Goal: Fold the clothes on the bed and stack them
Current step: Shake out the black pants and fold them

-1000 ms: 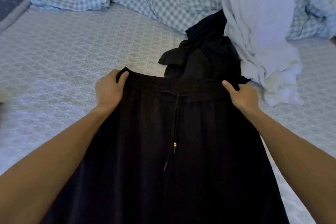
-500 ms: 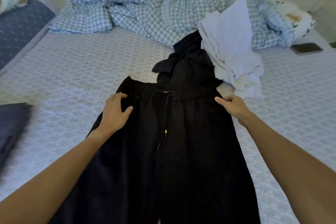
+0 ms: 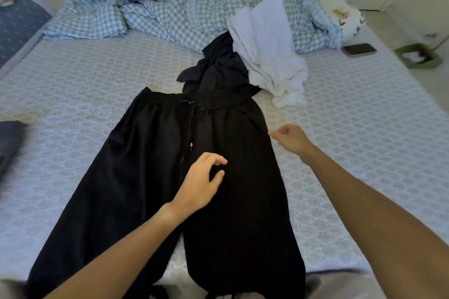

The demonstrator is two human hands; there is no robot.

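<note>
The black trousers lie flat mid-bed, waistband far, looking soft, light and limp, best taken at the waistband corners, while the left hand and right hand hover loosely curled, holding nothing.

A rumpled blue-and-white checked duvet lay heaped at the far end. A dark rectangular phone rested near a leaf-printed white pillow. A green box sat beyond.
</note>
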